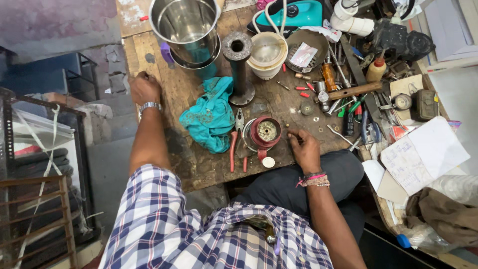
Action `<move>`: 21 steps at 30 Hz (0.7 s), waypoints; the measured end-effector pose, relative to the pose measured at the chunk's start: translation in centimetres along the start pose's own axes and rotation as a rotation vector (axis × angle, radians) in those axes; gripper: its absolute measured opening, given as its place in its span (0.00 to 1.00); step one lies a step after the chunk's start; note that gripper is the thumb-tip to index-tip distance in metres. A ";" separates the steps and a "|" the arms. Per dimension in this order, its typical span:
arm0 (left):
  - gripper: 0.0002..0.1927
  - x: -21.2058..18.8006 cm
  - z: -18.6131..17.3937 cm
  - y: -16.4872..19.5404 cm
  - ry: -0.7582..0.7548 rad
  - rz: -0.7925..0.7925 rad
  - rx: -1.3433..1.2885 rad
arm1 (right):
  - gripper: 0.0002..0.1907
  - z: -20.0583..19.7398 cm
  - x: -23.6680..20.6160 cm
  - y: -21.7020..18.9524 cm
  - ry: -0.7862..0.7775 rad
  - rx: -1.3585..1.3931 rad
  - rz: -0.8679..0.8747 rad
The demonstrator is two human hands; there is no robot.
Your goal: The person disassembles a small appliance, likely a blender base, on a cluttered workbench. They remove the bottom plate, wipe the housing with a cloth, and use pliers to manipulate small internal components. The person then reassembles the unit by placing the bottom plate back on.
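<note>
My left hand point(144, 87), with a metal watch on the wrist, rests closed on the left edge of the worn wooden workbench point(194, 159) and holds nothing that I can see. My right hand point(303, 148) lies on the bench just right of a maroon round part with a brass centre point(266, 131); its fingertips are pinched together, and whether something small is between them cannot be told. Red-handled pliers point(237, 142) lie left of that part, beside a crumpled teal cloth point(211, 117). A small white disc point(268, 162) sits near the front edge.
A steel jar point(185, 27), a dark metal cylinder point(239, 65) and a white bowl point(268, 52) stand at the back. Screwdrivers, a hammer point(353, 90), bottles and papers point(423, 154) crowd the right side. A teal iron point(298, 12) sits behind. Metal racks stand to the left.
</note>
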State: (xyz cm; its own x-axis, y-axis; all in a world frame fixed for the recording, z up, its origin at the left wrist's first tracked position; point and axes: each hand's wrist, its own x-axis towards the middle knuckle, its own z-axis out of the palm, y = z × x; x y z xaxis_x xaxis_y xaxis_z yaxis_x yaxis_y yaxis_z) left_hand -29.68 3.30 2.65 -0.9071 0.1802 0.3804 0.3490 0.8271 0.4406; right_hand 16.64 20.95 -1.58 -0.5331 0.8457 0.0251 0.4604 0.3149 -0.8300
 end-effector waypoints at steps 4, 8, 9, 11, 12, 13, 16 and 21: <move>0.08 1.2 2.2 -0.3 0.012 -0.104 -0.067 | 0.10 -0.2 0.1 0.4 -0.001 -0.038 -0.136; 0.11 1.1 2.6 -1.4 -0.258 -0.022 -0.157 | 0.10 -0.3 0.2 1.1 0.007 -0.060 -0.120; 0.11 0.6 2.7 -1.4 -0.191 0.106 -0.095 | 0.10 -0.3 0.3 1.3 0.007 -0.063 -0.121; 0.11 -0.5 2.4 -1.5 -0.145 0.246 -0.026 | 0.10 -0.3 0.2 1.6 0.005 -0.067 -0.114; 0.11 -1.6 2.2 -1.6 -0.175 0.261 -0.019 | 0.10 -0.3 0.1 1.7 -0.002 -0.071 -0.110; 0.11 -2.9 2.0 -1.5 -0.204 0.275 -0.014 | 0.10 -0.3 0.0 1.8 -0.013 -0.064 -0.110; 0.12 -6.0 1.3 -1.5 -0.316 0.176 -0.243 | 0.11 -0.3 -0.4 2.0 -0.039 -0.064 -0.140; 0.05 -6.2 0.2 -1.0 -0.361 0.330 -0.292 | 0.10 -0.6 -0.8 2.0 -0.074 -0.090 -0.178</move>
State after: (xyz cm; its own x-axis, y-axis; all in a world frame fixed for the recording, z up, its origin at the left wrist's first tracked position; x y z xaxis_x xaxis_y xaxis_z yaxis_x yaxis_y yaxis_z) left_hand -24.41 1.49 -0.30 -0.7437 0.6173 0.2565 0.6318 0.5235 0.5717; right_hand 18.41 21.19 -2.96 -0.6611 0.7401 0.1234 0.4140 0.4970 -0.7626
